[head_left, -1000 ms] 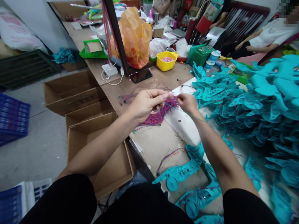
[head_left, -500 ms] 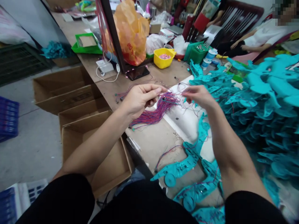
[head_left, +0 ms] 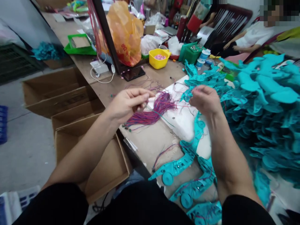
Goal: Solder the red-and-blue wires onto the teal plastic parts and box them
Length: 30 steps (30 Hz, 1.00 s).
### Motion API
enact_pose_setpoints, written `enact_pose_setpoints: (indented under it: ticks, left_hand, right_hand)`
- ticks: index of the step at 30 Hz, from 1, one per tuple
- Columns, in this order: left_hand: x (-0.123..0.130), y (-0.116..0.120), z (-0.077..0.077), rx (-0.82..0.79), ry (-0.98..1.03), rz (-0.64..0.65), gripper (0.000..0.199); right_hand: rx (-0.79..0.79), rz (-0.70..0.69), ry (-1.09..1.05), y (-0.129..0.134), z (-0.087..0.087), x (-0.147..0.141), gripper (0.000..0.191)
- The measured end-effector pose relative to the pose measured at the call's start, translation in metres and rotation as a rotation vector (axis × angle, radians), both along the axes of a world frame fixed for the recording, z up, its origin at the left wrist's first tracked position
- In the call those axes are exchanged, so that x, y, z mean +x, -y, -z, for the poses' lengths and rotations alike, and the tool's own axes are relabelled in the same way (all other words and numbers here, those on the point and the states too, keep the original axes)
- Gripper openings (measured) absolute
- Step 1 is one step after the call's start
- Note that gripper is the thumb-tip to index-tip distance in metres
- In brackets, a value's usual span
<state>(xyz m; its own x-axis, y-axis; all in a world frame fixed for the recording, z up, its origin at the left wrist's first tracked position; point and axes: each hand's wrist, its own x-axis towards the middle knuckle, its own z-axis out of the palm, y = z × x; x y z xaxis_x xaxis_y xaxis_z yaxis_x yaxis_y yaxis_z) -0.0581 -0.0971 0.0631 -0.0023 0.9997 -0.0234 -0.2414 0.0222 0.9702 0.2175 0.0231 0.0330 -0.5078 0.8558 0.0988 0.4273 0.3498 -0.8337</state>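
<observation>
A bundle of thin red and blue wires [head_left: 161,106] lies across the table edge and a white sheet [head_left: 181,125]. Just above its left part, my left hand [head_left: 128,103] has thumb and index finger pinched together; what lies between them is too small to make out. My right hand [head_left: 205,100] is closed, to the right of the bundle and over the white sheet. A fine red wire runs from the bundle towards it. One green wire [head_left: 165,118] lies across the bundle. Nearer to me are turquoise plastic parts [head_left: 180,167] with wires laid along them.
A large heap of turquoise parts [head_left: 264,125] rises on the right. Cardboard boxes [head_left: 93,156] stand left of the table. Farther back are a phone [head_left: 133,74], a yellow container [head_left: 159,59] and an orange bag [head_left: 125,34]. Another person [head_left: 250,39] sits at back right.
My hands have moved apart, the left one leftward and the right one slightly to the right, its fingers now curled in. The green wire now shows across the bundle. The view has shifted a little.
</observation>
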Motion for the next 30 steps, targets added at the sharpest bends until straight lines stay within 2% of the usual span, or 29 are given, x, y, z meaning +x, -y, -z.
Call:
enact_pose_setpoints:
  ticks: [5,8,11,13,16,18,22,24,26,28,30]
  left_hand:
    - [-0.017,0.004,-0.024,0.123,0.089,-0.105,0.013]
    - [-0.026,0.008,-0.040,0.161,0.014,-0.163,0.019]
    - [-0.033,0.015,-0.043,0.202,0.023,-0.178,0.018]
    - [-0.038,0.022,-0.037,0.234,0.034,-0.129,0.014]
    - [-0.052,0.037,-0.017,0.160,-0.110,-0.032,0.015]
    - [-0.062,0.046,0.005,0.099,-0.275,0.025,0.018]
    - [-0.077,0.058,0.067,0.026,-0.700,0.229,0.021]
    - [-0.078,0.061,0.101,0.021,-0.906,0.282,0.024]
    - [-0.075,0.064,0.127,0.068,-1.095,0.320,0.022]
    - [-0.067,0.064,0.140,0.157,-1.231,0.319,0.020]
    - [-0.053,0.057,0.141,0.238,-1.303,0.227,0.021]
  right_hand:
    - [0.027,-0.031,-0.004,-0.001,-0.013,-0.013,0.022]
    - [0.027,-0.051,-0.010,-0.006,-0.018,-0.017,0.024]
    - [0.024,-0.105,0.064,-0.011,-0.015,-0.017,0.028]
    - [0.019,-0.159,0.142,-0.010,-0.007,-0.015,0.026]
    - [0.052,-0.164,0.177,-0.002,0.016,-0.008,0.027]
    - [0.141,-0.160,0.231,0.007,0.037,-0.001,0.028]
    - [0.362,-0.215,0.517,0.025,0.084,0.010,0.039]
    - [0.406,-0.203,0.570,0.029,0.103,0.010,0.045]
    - [0.418,-0.198,0.586,0.031,0.116,0.009,0.046]
    - [0.434,-0.203,0.598,0.031,0.124,0.008,0.043]
    - [0.450,-0.203,0.597,0.032,0.127,0.008,0.039]
